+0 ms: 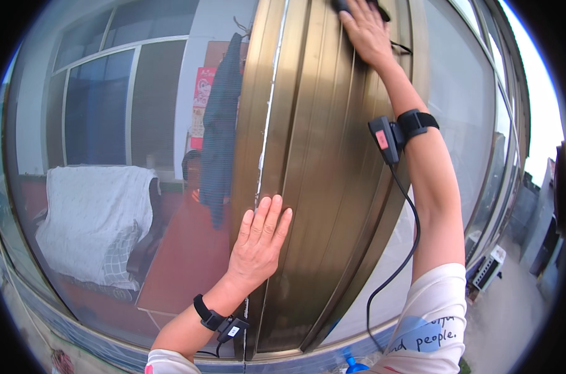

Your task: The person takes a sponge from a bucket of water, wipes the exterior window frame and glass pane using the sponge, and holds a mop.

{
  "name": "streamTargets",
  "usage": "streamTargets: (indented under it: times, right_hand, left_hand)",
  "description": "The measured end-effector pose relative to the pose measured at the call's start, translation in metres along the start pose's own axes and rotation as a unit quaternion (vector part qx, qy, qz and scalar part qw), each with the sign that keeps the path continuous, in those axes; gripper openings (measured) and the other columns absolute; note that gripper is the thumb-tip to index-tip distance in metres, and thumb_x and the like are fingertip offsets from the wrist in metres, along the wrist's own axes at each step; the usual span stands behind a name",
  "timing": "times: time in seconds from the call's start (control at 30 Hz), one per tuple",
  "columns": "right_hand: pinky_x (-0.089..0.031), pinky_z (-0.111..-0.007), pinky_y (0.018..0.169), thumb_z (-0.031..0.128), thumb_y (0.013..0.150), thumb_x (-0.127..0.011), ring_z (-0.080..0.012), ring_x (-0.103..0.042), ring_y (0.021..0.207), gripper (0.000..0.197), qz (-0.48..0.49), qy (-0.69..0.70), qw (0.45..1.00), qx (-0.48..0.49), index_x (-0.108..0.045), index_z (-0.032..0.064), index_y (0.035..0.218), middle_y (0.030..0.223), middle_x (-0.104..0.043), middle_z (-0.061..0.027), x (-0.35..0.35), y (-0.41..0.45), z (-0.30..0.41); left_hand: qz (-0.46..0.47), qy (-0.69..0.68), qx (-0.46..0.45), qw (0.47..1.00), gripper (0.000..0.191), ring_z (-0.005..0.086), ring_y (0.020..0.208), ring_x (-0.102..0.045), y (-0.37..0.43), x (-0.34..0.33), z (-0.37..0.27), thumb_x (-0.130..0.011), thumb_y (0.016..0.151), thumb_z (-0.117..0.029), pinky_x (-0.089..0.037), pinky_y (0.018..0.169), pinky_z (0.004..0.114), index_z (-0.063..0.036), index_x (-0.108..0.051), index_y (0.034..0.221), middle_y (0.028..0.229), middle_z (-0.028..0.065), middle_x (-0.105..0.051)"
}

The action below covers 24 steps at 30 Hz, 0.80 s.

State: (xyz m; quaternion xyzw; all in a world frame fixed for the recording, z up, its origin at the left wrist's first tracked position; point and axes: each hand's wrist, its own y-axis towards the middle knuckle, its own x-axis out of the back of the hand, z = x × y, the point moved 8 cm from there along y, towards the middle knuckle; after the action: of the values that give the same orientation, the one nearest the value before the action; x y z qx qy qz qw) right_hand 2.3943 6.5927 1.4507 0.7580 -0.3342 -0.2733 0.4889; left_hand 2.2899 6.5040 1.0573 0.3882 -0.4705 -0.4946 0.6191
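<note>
Before me stands a gold-brown metal frame (318,187) with upright grooves and a bright, ragged silvery seam (265,135). My left hand (259,248) rests against it at the lower left, palm towards the metal, fingers slightly spread and holding nothing. High on the frame, my right hand (369,35) is pressed over a black object (380,10), with a thin dark strap (401,47) beside it. The object is mostly covered by the hand and cut off by the picture's top, so its kind is unclear. Motion blurs the right fingers.
Mesh-covered glazing (180,262) lies left of the frame, with a draped white cloth (96,210) and hanging dark cloth (222,131) behind. Windows (460,93) continue right. A black cable (418,224) hangs from my right forearm device (384,138). A blue bottle (355,364) stands below.
</note>
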Motion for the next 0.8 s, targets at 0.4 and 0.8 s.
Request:
streamTargets:
  times: [0.4, 0.8]
  right_hand:
    - [-0.021, -0.065, 0.103, 0.030, 0.074, -0.069, -0.0366, -0.031, 0.135, 0.059, 0.237, 0.122, 0.954, 0.136, -0.054, 0.0206, 0.130, 0.145, -0.039, -0.0098, 0.021, -0.397, 0.124]
    - [-0.022, -0.052, 0.109, 0.036, 0.094, -0.047, -0.0346, -0.037, 0.130, 0.051, -0.047, -0.027, 0.985, 0.163, -0.045, 0.0067, 0.136, 0.143, -0.040, -0.0165, 0.004, -0.168, 0.078]
  left_hand:
    - [0.013, -0.013, 0.024, 1.000, 0.061, 0.0344, 0.140, -0.028, -0.003, -0.036, 0.003, -0.044, 0.094, -0.047, -0.022, 0.112, 0.048, -0.0098, -0.042, 0.141, 0.150, 0.0185, -0.032]
    - [-0.003, -0.030, 0.013, 0.999, 0.087, 0.0341, 0.141, -0.026, -0.012, -0.046, -0.008, -0.028, 0.086, -0.072, -0.020, 0.112, 0.047, -0.0081, -0.034, 0.145, 0.151, 0.0177, -0.030]
